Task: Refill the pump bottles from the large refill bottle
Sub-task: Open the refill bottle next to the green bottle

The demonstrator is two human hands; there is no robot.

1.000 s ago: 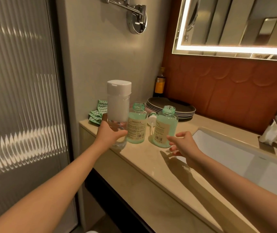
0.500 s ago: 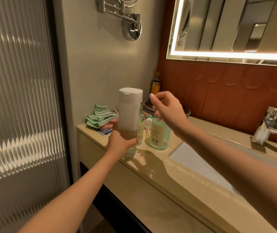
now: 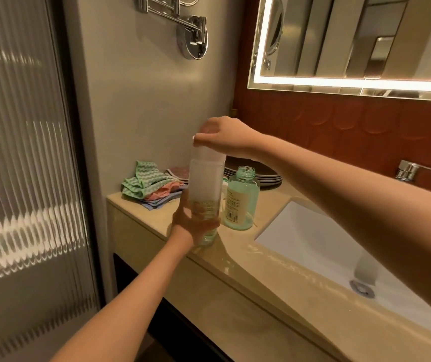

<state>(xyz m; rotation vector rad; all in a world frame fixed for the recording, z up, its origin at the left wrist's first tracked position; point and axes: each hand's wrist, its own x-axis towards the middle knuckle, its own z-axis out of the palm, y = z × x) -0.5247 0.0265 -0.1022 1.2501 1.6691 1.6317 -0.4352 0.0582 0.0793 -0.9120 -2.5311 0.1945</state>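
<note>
View: head camera, looking down at my hands.
Left hand (image 3: 196, 227): my fingers and thumb are wrapped round the clear lower part of the large refill bottle (image 3: 205, 184), holding it upright.
Right hand (image 3: 222, 135): it sits on top of the bottle, fingers curled down round the white cap (image 3: 209, 154).
Large refill bottle: upright over the front edge of the counter (image 3: 235, 259); I cannot tell whether its base touches.
Pump bottle (image 3: 243, 202): green and labelled, neck open. It stands on the counter just right of the refill bottle, near the sink (image 3: 313, 244) corner.
Cloths (image 3: 149, 186): a folded stack at the counter's left end, by the wall.
Plates (image 3: 269, 176): a dark stack behind the pump bottle.
</note>
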